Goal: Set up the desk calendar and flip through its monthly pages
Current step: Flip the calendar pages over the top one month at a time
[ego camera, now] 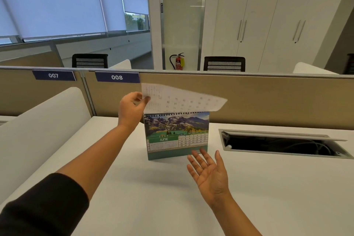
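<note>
The desk calendar [177, 136] stands upright on the white tabletop [134, 188] showing June, while the left hand [132, 108] pinches the corner of a lifted page [182, 99] (blurred, mid-turn) above the spiral binding. The flipping step looks underway; next the page must swing over the top toward 12 o'clock. The right hand [208, 171] hovers spread and empty at 5 o'clock, the open cable tray [283, 143] lies well apart at 3 o'clock, and the partition [268, 99] stands behind.

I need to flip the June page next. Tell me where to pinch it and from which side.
Pinch the June page at a free bottom corner, coming from the front: it hangs from the spiral binding along the top, so only its lower edge lifts. The open right hand is already nearest the bottom right corner.
</note>
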Demonstrator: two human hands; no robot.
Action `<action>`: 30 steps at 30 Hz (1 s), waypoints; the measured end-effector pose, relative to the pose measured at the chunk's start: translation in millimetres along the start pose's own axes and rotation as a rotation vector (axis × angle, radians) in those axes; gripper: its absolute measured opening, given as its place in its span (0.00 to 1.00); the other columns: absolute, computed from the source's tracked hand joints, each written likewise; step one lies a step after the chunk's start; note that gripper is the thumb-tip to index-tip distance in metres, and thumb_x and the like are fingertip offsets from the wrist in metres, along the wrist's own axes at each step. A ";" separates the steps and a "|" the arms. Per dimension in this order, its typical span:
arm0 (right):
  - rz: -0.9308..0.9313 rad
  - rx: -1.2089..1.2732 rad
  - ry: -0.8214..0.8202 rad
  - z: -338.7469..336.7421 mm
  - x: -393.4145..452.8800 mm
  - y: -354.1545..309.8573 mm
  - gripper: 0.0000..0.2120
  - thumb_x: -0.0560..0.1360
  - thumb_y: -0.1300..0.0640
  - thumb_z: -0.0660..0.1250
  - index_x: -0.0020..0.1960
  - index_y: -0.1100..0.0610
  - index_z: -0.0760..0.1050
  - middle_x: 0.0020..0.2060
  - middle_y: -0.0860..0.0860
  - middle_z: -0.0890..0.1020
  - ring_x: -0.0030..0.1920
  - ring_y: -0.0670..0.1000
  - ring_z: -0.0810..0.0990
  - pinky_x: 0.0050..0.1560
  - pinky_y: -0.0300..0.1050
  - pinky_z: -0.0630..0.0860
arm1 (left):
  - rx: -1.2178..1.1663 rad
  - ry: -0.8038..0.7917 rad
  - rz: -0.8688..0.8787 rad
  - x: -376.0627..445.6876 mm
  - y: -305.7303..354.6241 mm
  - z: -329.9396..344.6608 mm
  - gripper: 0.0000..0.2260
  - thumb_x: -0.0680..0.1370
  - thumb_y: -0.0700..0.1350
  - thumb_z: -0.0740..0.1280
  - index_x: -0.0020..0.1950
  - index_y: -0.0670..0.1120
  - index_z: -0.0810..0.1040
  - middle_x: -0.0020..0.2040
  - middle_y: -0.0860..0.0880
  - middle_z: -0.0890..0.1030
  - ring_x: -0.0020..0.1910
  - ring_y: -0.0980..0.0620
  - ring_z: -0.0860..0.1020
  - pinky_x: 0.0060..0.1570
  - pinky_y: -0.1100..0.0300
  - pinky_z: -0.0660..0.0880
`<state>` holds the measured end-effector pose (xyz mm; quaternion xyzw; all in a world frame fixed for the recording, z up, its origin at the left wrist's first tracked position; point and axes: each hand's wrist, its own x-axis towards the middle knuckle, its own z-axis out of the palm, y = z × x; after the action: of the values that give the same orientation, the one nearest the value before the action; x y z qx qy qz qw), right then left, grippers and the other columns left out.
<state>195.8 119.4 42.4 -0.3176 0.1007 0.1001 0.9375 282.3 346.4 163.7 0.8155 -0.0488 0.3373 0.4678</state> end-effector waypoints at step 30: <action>0.009 -0.005 0.059 -23.4 5.2 -3.1 0.22 0.76 0.39 0.53 0.59 0.52 0.73 0.56 0.54 0.80 0.55 0.57 0.80 0.51 0.51 0.77 | -0.130 -0.016 -0.583 7.0 -44.6 34.3 0.21 0.77 0.48 0.63 0.68 0.43 0.67 0.65 0.42 0.73 0.54 0.48 0.73 0.47 0.56 0.72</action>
<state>198.7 103.2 24.6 -0.3223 0.1292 0.0951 0.9329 322.6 345.7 123.8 0.7661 0.1621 0.1785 0.5957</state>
